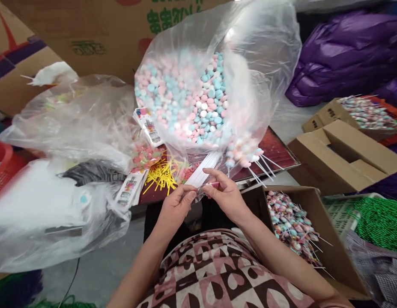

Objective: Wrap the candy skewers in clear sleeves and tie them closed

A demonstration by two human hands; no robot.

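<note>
My left hand [176,206] and my right hand [226,193] meet at the table's front edge. Pinched between the fingers of both is a small clear plastic bag [200,195]. Something pink shows at my right fingertips; its kind is unclear. Just beyond lies a stack of white sticks [203,169]. To the left are yellow twist ties [162,176], small red pieces [146,155] and printed cards [149,127]. A big clear bag of pink, blue and white round candies [206,109] stands behind. Candies on white sticks [245,156] lie at its right.
An open cardboard box [329,252] of wrapped stick candies stands low at my right. Beyond it are another carton [349,154], green beads [380,222] and purple bags [349,55]. On the left, a white plastic bag [34,201] and a red basket [4,160].
</note>
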